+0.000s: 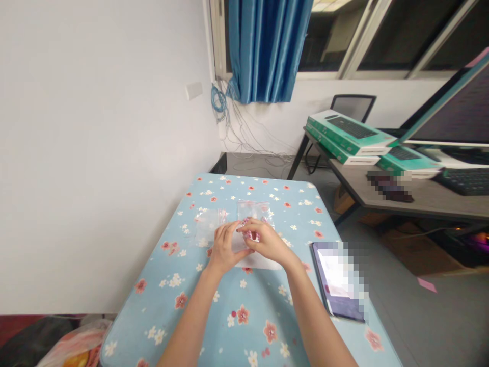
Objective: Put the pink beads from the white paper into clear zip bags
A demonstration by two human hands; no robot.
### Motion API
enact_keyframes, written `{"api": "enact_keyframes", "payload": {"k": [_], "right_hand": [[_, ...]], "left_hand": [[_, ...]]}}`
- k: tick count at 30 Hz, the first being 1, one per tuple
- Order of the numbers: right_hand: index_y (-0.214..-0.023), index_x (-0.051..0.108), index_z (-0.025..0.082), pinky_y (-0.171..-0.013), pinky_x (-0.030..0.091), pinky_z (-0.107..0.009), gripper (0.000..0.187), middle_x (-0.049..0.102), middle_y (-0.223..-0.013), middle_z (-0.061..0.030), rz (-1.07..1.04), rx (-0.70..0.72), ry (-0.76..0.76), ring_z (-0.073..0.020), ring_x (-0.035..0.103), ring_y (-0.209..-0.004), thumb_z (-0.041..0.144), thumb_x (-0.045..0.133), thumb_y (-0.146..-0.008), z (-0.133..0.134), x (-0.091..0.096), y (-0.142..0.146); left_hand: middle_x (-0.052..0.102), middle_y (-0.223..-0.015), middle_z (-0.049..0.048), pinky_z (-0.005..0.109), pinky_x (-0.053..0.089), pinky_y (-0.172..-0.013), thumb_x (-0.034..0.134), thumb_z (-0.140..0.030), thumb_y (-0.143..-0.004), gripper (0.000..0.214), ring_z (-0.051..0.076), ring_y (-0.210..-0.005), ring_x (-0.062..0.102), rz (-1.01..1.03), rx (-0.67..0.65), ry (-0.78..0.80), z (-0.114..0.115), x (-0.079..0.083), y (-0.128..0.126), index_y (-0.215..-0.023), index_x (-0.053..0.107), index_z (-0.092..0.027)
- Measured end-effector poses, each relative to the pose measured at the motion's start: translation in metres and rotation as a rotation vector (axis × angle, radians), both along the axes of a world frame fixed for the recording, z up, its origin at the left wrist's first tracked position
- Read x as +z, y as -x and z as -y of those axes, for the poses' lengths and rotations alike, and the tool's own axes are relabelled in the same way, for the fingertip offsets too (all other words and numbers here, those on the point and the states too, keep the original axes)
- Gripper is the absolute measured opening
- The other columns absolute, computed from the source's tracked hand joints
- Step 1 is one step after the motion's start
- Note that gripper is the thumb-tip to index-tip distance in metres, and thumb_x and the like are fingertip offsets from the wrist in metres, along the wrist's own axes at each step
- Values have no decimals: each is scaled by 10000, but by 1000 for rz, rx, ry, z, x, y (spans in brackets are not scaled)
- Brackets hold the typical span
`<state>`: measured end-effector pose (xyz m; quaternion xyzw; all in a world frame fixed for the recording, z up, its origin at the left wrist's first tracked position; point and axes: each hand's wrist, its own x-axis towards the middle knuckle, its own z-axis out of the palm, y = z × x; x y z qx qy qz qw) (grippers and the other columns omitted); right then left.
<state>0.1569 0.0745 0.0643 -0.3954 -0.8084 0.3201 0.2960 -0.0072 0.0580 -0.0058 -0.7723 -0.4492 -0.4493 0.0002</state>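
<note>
Work on a small pink-and-white item appears unfinished, since it is held in the curled fingers of the right hand near clear zip bags, while the left hand's grip and the remaining steps cannot be told.

We see clear bags of thin, glossy plastic and a smooth, faintly shiny tablecloth. The curtain looks like satiny cloth, the wall smooth and matt, the boxes printed card, the desk matt and wood-like.
</note>
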Motion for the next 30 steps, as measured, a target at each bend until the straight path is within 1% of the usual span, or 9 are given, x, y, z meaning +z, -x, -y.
{"api": "enact_keyframes", "payload": {"k": [3, 9, 11, 14, 17, 19, 21, 25, 30], "right_hand": [[-1014, 666, 186, -697, 422, -274, 320, 586, -905, -32, 38, -20, -26, -133, 533, -732, 76, 556, -734, 1, 2, 1], [-1008, 663, 182, -715, 411, -296, 251, 578, -856, -38, 153, -50, -164, -175, 531, -794, 222, 651, -760, 4, 7, 3], [-1036, 654, 194, -740, 417, -302, 252, 590, -877, -40, 115, -46, -161, -174, 541, -811, 259, 632, -794, 5, 9, 3], [-1042, 647, 207, -755, 430, -293, 227, 613, -931, -43, -3, -43, -109, -156, 559, -802, 299, 579, -846, 4, 10, -1], [-1019, 649, 209, -716, 437, -271, 209, 630, -922, -39, -72, -120, -66, -138, 564, -749, 301, 535, -871, -1, 7, -12], [-1006, 657, 207, -694, 430, -269, 213, 639, -899, -39, -12, -214, -56, -132, 555, -703, 294, 513, -874, -6, 1, -22], [-986, 667, 193, -651, 413, -267, 217, 649, -876, -45, 122, -276, -23, -132, 544, -656, 280, 521, -852, -11, -8, -32], [-881, 692, 196, -610, 370, -254, 168, 657, -800, -31, 342, -270, 86, -135, 541, -629, 249, 569, -779, -16, -24, -47], [-773, 673, 198, -579, 318, -231, 96, 631, -728, -11, 464, -234, 146, -143, 545, -656, 220, 616, -699, -17, -32, -50]], "left_hand": [[580, -1170, 117, 432, 427, -932, 675, -417, -740, 677, 264, -1083, 537, 18, 0, 3, 0, 1, 0, -1307, 373, -202], [589, -1152, 103, 416, 435, -935, 622, -311, -784, 538, 239, -1083, 535, 53, 0, -8, 0, 0, -1, -1268, 417, -200], [594, -1139, 97, 414, 440, -928, 613, -303, -793, 506, 234, -1070, 541, 77, 13, -9, -1, 0, -1, -1254, 429, -207], [597, -1110, 88, 415, 452, -907, 642, -341, -778, 502, 234, -1047, 554, 150, 36, 23, 0, 2, 0, -1223, 443, -220], [584, -1100, 89, 417, 458, -904, 688, -386, -739, 546, 236, -1047, 557, 260, 61, 88, 0, 1, 1, -1197, 443, -218], [570, -1119, 99, 423, 446, -928, 701, -389, -728, 567, 236, -1065, 551, 343, 82, 119, 0, -1, 1, -1195, 434, -209], [550, -1151, 111, 430, 428, -959, 698, -378, -733, 576, 238, -1097, 538, 405, 88, 137, -1, -4, 0, -1207, 421, -201], [514, -1207, 126, 435, 405, -997, 685, -359, -750, 601, 236, -1146, 518, 440, 61, 157, -3, -11, -2, -1247, 391, -194], [503, -1227, 134, 450, 398, -1006, 705, -337, -735, 637, 244, -1172, 504, 408, 68, 124, -6, -17, -4, -1262, 376, -196]]}}
